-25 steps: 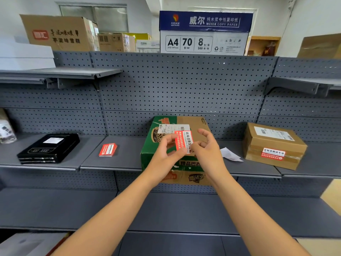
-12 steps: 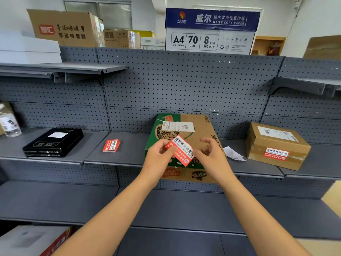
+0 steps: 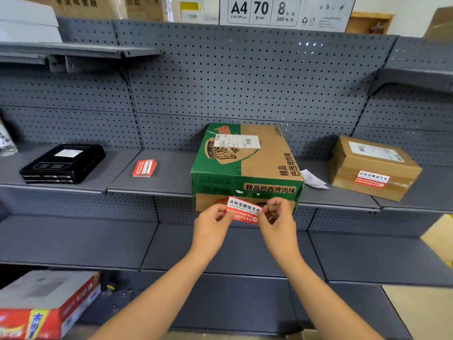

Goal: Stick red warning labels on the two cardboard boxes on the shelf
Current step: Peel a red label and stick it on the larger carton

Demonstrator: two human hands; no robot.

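The left hand (image 3: 212,225) and the right hand (image 3: 278,223) each pinch one end of the red label (image 3: 242,212). A moment ago the label was tilted, up near the box top. Now it is level and held low, right in front of the green box (image 3: 245,163). I think it is about to be pressed on. The label is a thin, small paper rectangle. The green box is stiff cardboard and pokes out over the gray metal shelf (image 3: 169,177). Farther right, the brown box (image 3: 372,163) already wears its sticker (image 3: 372,179).
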